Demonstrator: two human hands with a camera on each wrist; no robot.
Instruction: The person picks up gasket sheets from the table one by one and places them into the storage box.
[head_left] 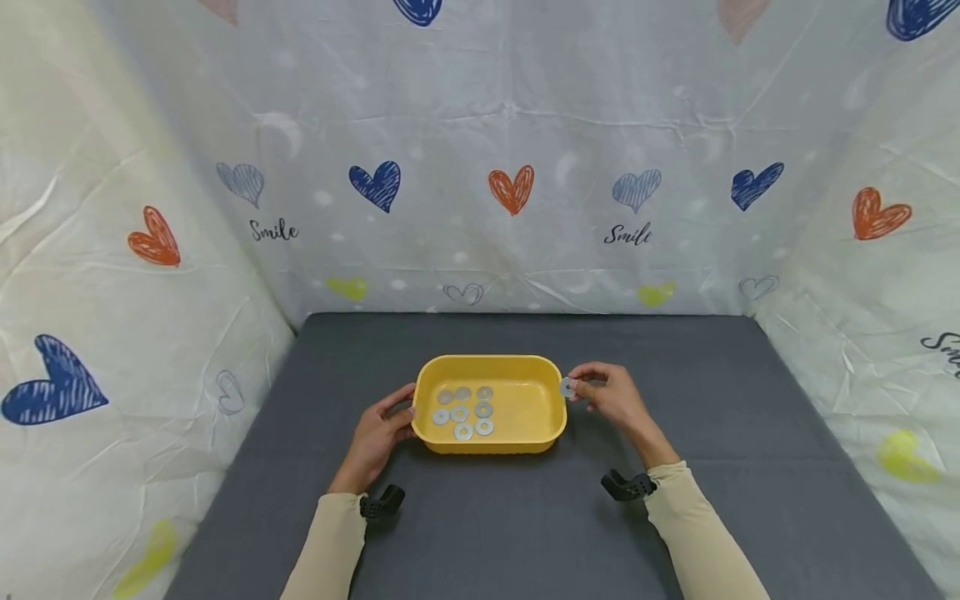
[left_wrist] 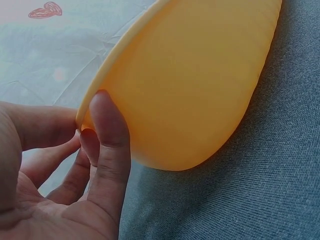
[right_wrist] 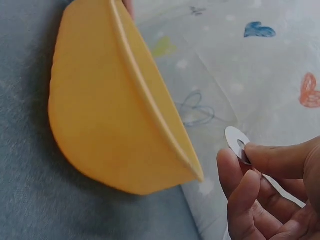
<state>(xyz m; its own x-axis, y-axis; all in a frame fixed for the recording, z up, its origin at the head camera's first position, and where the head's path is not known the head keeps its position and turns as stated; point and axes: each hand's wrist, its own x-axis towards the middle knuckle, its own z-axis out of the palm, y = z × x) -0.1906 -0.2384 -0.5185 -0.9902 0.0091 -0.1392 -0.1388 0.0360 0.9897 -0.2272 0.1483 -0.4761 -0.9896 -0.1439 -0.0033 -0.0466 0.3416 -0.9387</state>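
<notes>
In the head view a yellow plastic tray [head_left: 525, 446] stands on the dark cloth, with several flat metal washers [head_left: 483, 409] lying in its left half. My left hand [head_left: 373, 437] holds the tray's left end; the left wrist view shows its fingers [left_wrist: 109, 117] at the rim and the outer wall. Just off the right end, my right hand [head_left: 617, 400] pinches one more washer [right_wrist: 234, 137] between thumb and fingers, about level with the rim. The washers in the tray are hidden from both wrist views.
Dark grey cloth [head_left: 495, 533] covers the table beneath the tray. Behind it hangs a pale curtain [head_left: 450, 242] printed with hearts, and similar curtains close off both sides. A black strap device [head_left: 628, 485] sits on each wrist.
</notes>
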